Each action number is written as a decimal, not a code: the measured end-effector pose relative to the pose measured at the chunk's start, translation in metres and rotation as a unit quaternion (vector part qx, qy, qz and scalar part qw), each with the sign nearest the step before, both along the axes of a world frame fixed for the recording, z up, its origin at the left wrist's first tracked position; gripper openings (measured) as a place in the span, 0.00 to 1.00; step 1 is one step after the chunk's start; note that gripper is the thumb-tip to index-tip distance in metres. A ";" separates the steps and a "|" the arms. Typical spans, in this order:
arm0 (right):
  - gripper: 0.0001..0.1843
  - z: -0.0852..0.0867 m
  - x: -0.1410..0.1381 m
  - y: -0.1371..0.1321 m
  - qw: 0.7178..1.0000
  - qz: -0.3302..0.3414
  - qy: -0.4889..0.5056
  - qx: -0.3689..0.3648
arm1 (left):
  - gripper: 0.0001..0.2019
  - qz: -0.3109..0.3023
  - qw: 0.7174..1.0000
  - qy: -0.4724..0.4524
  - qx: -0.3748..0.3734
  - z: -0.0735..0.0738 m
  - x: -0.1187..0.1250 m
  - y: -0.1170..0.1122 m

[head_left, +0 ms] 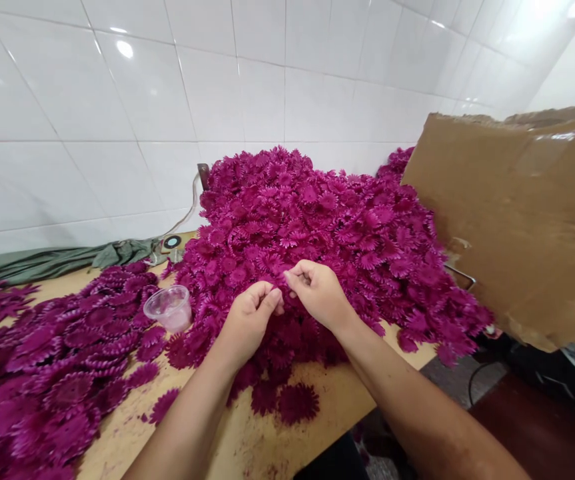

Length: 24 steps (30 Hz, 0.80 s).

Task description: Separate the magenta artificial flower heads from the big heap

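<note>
In the head view, my left hand (253, 319) is closed in a pinch, thumb against the fingers, in front of a tall heap of magenta artificial flower heads (312, 213). Close beside it, my right hand (321, 295) also pinches, its fingertips slightly higher and almost meeting the left ones. Whatever is between the fingertips is too small and blends with the magenta behind. A dark magenta flower head (298, 403) lies flat on the table below my hands. Left of my left hand stands a small clear plastic cup (170, 310) with whitish contents.
More flattened magenta flower heads (67, 373) cover the left of the wooden table (287, 443). A green cloth (62, 263) lies along the white tiled wall (257, 100). To the right, a large cardboard box (527, 220) leans beside the heap.
</note>
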State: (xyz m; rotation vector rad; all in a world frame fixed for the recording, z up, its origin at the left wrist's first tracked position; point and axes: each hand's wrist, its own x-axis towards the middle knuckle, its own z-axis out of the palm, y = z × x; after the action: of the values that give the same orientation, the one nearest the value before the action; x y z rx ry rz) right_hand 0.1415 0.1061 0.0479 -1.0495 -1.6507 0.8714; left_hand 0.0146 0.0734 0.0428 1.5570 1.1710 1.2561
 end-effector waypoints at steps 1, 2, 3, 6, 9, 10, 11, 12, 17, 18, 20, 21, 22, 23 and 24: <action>0.11 0.000 0.001 0.001 1.000 -0.019 -0.016 0.019 | 0.14 0.000 1.000 0.006 0.012 0.001 0.000 0.000; 0.13 0.001 0.002 0.002 0.999 -0.026 -0.022 0.031 | 0.13 -0.003 1.000 0.006 0.018 0.002 -0.001 -0.001; 0.14 0.002 0.003 0.004 0.999 -0.028 -0.019 0.039 | 0.13 -0.008 1.000 0.001 0.021 0.003 -0.002 -0.002; 0.15 0.009 0.012 0.015 0.995 -0.077 0.048 0.042 | 0.13 -0.012 0.999 -0.028 0.023 0.006 -0.008 -0.008; 0.16 0.018 0.023 0.023 0.980 -0.142 0.139 -0.008 | 0.12 0.011 0.999 -0.039 0.018 0.007 -0.016 -0.010; 0.15 0.020 0.026 0.023 0.976 -0.145 0.161 -0.036 | 0.12 0.021 0.999 -0.027 0.010 0.006 -0.018 -0.009; 0.15 0.022 0.027 0.021 0.973 -0.134 0.178 -0.068 | 0.12 0.034 0.999 -0.007 -0.001 0.005 -0.019 -0.006; 0.14 0.024 0.026 0.018 0.970 -0.116 0.191 -0.100 | 0.12 0.053 0.998 0.023 -0.011 0.002 -0.020 -0.002; 0.13 0.019 0.016 -0.003 0.955 -0.037 0.228 -0.184 | 0.23 0.188 0.959 0.200 0.069 -0.011 -0.023 0.014; 0.14 0.016 0.014 -0.005 0.955 -0.033 0.233 -0.181 | 0.23 0.199 0.951 0.216 0.099 -0.012 -0.023 0.014; 0.16 0.011 0.012 -0.007 0.954 -0.021 0.243 -0.174 | 0.22 0.200 0.945 0.214 0.145 -0.009 -0.022 0.011; 0.17 0.009 0.011 -0.007 0.954 -0.010 0.245 -0.174 | 0.22 0.191 0.949 0.199 0.154 -0.006 -0.020 0.009; 0.18 0.007 0.010 -0.008 0.953 0.003 0.247 -0.177 | 0.21 0.173 0.958 0.176 0.147 -0.002 -0.017 0.007; 0.18 0.005 0.009 -0.009 0.952 0.018 0.248 -0.180 | 0.20 0.144 0.970 0.149 0.126 0.002 -0.012 0.005; 0.19 0.003 0.008 -0.010 0.950 0.036 0.251 -0.184 | 0.18 0.110 0.981 0.123 0.097 0.006 -0.008 0.004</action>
State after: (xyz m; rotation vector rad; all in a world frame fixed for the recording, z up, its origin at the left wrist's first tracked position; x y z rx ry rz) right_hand 0.1493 0.0958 0.0513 -0.9131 -1.1244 1.4032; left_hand 0.0071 0.0769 0.0485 1.8062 1.4455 1.3828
